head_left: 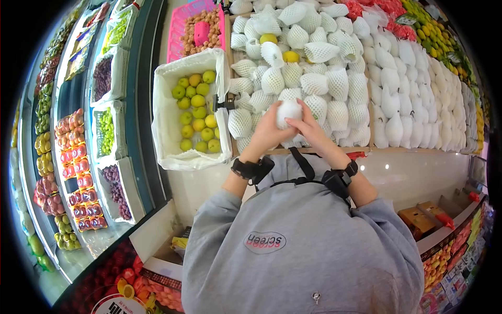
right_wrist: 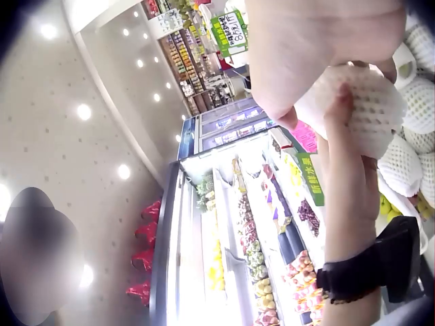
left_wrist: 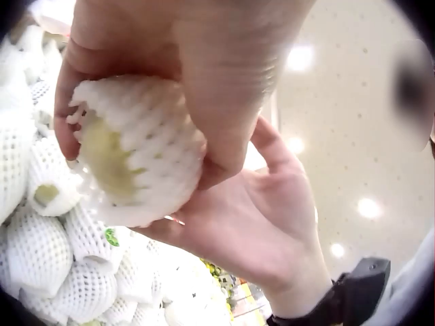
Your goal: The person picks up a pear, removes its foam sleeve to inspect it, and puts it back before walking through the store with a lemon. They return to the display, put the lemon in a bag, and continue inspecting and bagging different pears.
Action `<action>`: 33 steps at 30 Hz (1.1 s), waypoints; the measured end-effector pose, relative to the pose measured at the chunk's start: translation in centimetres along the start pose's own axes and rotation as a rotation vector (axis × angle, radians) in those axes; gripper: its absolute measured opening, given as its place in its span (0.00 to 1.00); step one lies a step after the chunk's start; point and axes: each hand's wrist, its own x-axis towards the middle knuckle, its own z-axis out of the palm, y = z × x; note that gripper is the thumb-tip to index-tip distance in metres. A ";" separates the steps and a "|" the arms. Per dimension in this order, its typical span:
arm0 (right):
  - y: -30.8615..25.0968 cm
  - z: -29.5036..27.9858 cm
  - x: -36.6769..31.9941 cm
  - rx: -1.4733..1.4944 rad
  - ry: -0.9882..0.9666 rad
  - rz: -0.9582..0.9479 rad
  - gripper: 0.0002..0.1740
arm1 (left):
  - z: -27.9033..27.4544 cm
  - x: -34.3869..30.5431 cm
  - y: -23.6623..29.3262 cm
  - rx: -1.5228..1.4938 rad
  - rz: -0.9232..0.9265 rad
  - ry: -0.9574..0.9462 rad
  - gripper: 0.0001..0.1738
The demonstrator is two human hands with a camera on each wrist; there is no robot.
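**Above the crate's [head_left: 366,149] near edge, one netted fruit [head_left: 288,111] between two hands**

Over that near edge, the left hand [head_left: 265,133] grips the netted fruit from its own side. Its fingers curl round the white foam mesh and the thumb lies across the top. The right hand [head_left: 309,128] meets it from the opposite side, palm cupped beneath and fingers wrapped up behind, so the fruit sits pinched between both palms and clear of the pile. Neither hand is nearer, as both are in contact.

In the left wrist view the sleeve's open mouth shows pale yellow-green skin. That mouth faces the left fingertips and away from the right palm, so the sleeve's axis runs roughly from one hand to the other.

Inside the crate, directly under and beyond the hands, lie many more wrapped fruits [head_left: 314,83], a few with yellow tops poking out. Just left of the crate stands a white-lined box [head_left: 167,131] of loose green-yellow fruit [head_left: 197,111], and a pink basket [head_left: 178,31] sits beyond that. Further left of the crate runs a chilled case [head_left: 137,104] with trays of grapes. Right of the crate are more rows of white-netted produce [head_left: 397,104]
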 end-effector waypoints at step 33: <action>2.1 -5.9 3.2 -0.911 -0.129 -0.474 0.32 | 3.2 7.4 -11.7 0.302 -0.266 0.408 0.45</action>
